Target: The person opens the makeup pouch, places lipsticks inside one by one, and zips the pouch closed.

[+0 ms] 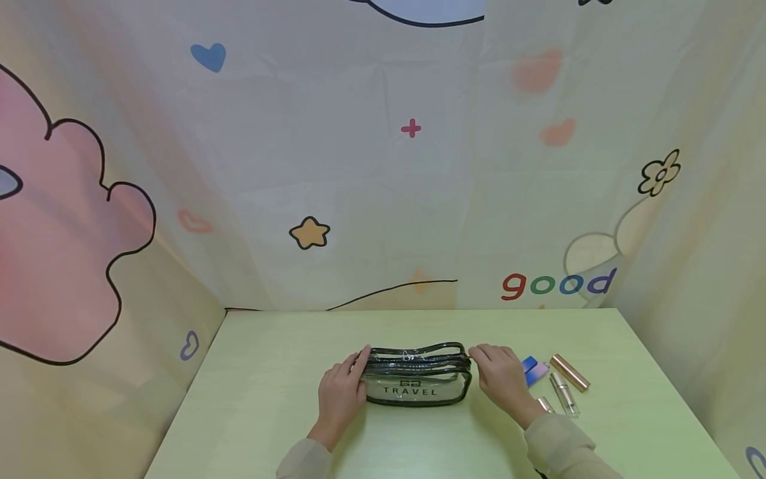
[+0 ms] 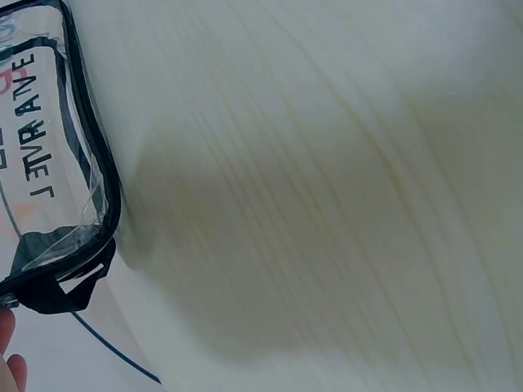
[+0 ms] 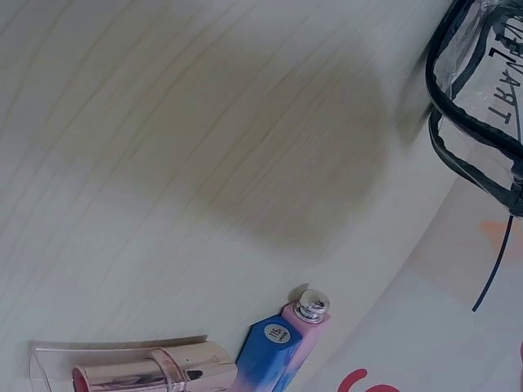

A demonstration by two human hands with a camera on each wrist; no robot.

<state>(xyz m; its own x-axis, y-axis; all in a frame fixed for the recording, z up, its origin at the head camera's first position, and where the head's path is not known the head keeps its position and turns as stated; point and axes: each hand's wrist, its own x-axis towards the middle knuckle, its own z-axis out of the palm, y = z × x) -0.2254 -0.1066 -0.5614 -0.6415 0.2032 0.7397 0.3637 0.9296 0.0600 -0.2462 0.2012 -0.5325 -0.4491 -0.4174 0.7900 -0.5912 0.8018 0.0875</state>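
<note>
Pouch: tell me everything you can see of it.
The pouch looks like clear, glossy plastic edged in black, with dark "TRAVEL" lettering on its front and black bands across its top. It sits lengthwise across the table, lettering facing the wearer. The left hand holds one end, the right the opposite upper corner. Zip state unclear.

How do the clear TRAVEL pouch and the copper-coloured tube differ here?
The clear pouch is see-through with black trim; the copper-coloured tube looks opaque and shiny. The pouch is much larger, the tube small and slender. The left hand and right hand hold the pouch at its two ends, while the tube lies untouched. Both are longer than they are wide.
</note>
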